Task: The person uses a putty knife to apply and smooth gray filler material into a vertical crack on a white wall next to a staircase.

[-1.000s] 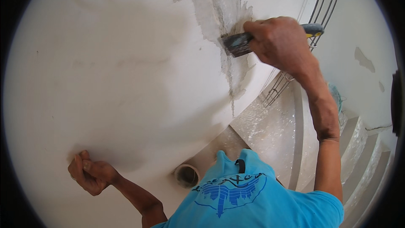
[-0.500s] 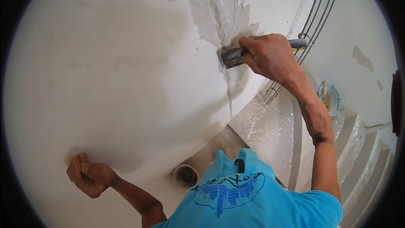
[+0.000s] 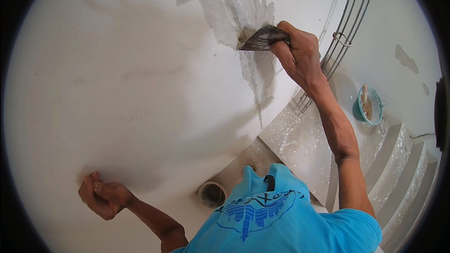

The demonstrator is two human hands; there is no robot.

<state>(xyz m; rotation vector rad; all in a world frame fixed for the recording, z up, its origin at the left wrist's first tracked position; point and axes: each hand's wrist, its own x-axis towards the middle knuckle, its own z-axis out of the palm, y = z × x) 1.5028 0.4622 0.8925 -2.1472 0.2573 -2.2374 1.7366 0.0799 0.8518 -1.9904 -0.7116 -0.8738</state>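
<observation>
My right hand grips a putty knife, its wide dark blade smeared with filler. The blade's edge meets the white wall along a rough grey strip of filler that runs down and narrows to a thin line. The knife's handle is mostly hidden behind my fingers. At the lower left, my left hand rests at the wall with its fingers curled in and the thumb over them. Nothing shows in it.
A metal rod frame stands upright at the right. Beyond it a teal bucket holds a stick-like handle and some material, beside curved stairs. A round pot sits on the floor by the wall's foot. Floor and steps bear white splashes.
My right hand has moved up and slightly left along the filler strip, and the putty knife has turned so more of its blade face shows. My left hand has barely moved.
</observation>
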